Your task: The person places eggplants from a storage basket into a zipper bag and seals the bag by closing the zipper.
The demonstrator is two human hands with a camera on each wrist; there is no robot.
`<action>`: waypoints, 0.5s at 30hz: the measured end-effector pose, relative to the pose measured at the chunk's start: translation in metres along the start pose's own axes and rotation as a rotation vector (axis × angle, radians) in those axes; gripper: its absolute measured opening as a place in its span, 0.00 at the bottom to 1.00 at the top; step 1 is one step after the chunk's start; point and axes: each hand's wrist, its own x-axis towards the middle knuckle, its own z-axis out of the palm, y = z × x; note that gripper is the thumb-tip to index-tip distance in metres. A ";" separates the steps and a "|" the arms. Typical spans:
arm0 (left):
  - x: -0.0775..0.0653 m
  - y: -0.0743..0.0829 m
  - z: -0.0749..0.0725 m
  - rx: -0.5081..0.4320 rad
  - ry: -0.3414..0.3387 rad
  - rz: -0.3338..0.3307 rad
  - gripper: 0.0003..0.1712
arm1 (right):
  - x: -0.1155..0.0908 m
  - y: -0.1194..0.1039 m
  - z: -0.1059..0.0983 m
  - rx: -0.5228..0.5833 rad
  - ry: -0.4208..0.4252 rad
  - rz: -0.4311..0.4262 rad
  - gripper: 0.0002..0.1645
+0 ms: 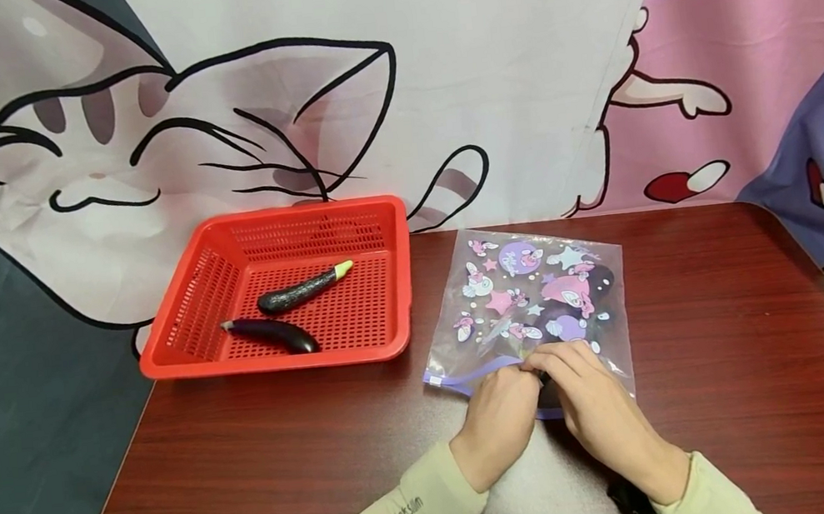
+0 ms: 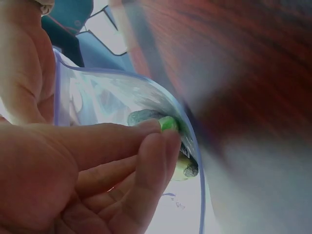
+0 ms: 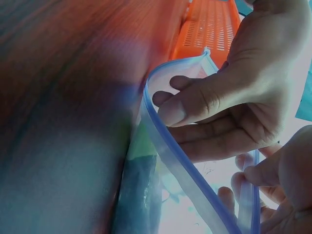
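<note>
A clear zip bag (image 1: 490,282) with cartoon prints and a purple seal lies flat, its mouth towards me. My left hand (image 1: 500,419) reaches into the mouth; in the left wrist view its thumb and fingertips pinch a bright green tip (image 2: 169,123) of a vegetable mostly hidden by the fingers. A zucchini with a pale, cut stem end (image 2: 189,168) lies inside beside those fingers. Through the plastic, the right wrist view shows a dark green vegetable body (image 3: 139,192). My right hand (image 1: 606,417) pinches the bag's rim, spreading the mouth, as its fingers (image 3: 273,173) show.
A red slotted basket (image 1: 158,351) stands at the back left. In it lie a speckled dark zucchini (image 1: 298,292) with a yellow-green stem and a glossy purple eggplant (image 1: 272,333). The white slider (image 1: 435,381) sits at the seal's left end. A printed cloth (image 1: 516,95) hangs behind the table.
</note>
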 end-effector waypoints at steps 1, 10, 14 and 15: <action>0.000 0.000 0.000 0.001 -0.001 -0.002 0.09 | 0.000 0.000 0.000 0.002 -0.003 0.002 0.27; -0.002 0.000 -0.004 -0.027 -0.025 -0.049 0.07 | 0.000 0.001 0.001 0.011 0.009 -0.009 0.27; -0.003 -0.001 -0.009 -0.072 -0.053 -0.092 0.07 | 0.000 0.001 0.001 0.005 0.006 -0.005 0.26; -0.003 -0.001 -0.010 -0.083 -0.062 -0.101 0.07 | 0.000 0.001 0.001 0.005 0.005 -0.005 0.26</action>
